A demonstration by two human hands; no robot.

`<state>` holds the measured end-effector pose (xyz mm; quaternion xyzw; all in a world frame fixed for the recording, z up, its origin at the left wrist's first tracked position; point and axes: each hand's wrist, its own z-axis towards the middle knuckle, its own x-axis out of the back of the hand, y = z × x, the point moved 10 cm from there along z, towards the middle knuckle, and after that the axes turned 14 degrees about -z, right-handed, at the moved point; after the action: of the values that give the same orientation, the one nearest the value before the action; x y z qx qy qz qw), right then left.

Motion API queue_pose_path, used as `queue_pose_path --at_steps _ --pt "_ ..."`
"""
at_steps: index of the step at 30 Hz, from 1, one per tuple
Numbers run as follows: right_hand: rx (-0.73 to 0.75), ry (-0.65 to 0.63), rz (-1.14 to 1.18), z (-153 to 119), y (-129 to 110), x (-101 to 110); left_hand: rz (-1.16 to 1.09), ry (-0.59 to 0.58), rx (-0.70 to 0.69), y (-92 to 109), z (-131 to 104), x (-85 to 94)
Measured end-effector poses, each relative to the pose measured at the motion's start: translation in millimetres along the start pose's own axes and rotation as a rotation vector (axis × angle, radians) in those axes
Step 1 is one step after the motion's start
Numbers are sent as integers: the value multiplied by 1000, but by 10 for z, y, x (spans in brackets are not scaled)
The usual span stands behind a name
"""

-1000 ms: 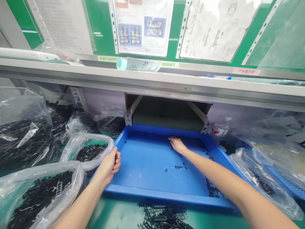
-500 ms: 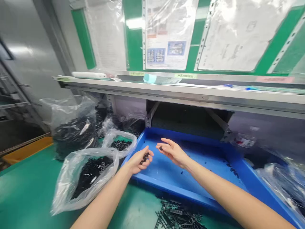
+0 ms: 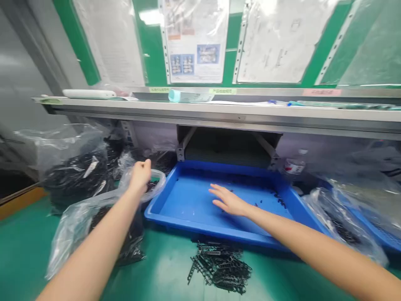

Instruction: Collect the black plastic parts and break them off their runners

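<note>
My left hand (image 3: 140,175) is a closed fist above the small clear bag (image 3: 160,184) of black parts. Its fingers hide what is inside; a handful of small black plastic parts lay in this hand a moment earlier. Over the blue tray (image 3: 188,228), my right hand (image 3: 228,200) is open, fingers stretched to the left, with nothing visible in it. A few small black parts (image 3: 280,200) lie scattered on the tray's floor, mostly toward its right side. My left forearm partly covers a larger clear bag (image 3: 70,225) with black parts inside.
A heap of black lattice-like plastic strips (image 3: 221,267) lies on the green table before the tray. A big filled bag (image 3: 78,175) stands at the left; another bag (image 3: 344,230) and a bottle (image 3: 294,165) are on the right. A metal shelf (image 3: 219,119) crosses above the tray.
My left hand has moved left from the tray's edge to above the small bag and closed into a fist. The black piece at my right fingertips no longer shows. The view has shifted right.
</note>
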<state>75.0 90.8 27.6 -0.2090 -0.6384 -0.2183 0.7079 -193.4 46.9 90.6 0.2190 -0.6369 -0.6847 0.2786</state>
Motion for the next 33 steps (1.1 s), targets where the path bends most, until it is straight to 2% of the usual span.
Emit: queue_pose_path --at_steps 1,3,6,9,11,13,15,17,19,20,22,26,28,30,33 --pt "23 -86 -77 -109 63 -133 79 41 -35 42 73 67" --pt "107 -230 -205 -289 115 -372 196 38 -120 98 109 38" --pt "141 -323 -305 -358 227 -546 320 -106 -271 56 -115 -323" --pt "-18 -284 -356 -245 571 -491 444 -260 -421 -167 -503 -794" --pt "-171 -253 -391 -224 912 -417 612 -369 -557 -353 -758 -1103" --pt "-331 -239 -419 -304 1298 -344 759 -467 -633 -546 -928 -1325" --pt "-491 -237 -446 -463 1685 -254 845 -526 -637 -669 -994 -1429" --pt "-637 -233 -469 -620 2008 -138 896 -557 -615 -701 -1007 -1463" --pt "-734 -221 -478 -671 2188 -34 928 -575 -589 -685 -1007 -1469" --pt "-751 -215 -472 -629 2206 -9 941 -586 -577 -679 -1008 -1473" --pt "-707 -215 -435 -401 2090 -50 956 -613 -542 -703 -1004 -1483" --pt "-467 -226 -312 294 1526 -359 936 -649 -490 -856 -965 -1489" --pt "-427 -225 -275 511 1377 -483 897 -632 -510 -899 -932 -1474" --pt "-439 -228 -257 570 1394 -552 847 -610 -541 -905 -907 -1456" --pt "-493 -257 -248 375 1634 -562 789 -615 -555 -898 -897 -1455"
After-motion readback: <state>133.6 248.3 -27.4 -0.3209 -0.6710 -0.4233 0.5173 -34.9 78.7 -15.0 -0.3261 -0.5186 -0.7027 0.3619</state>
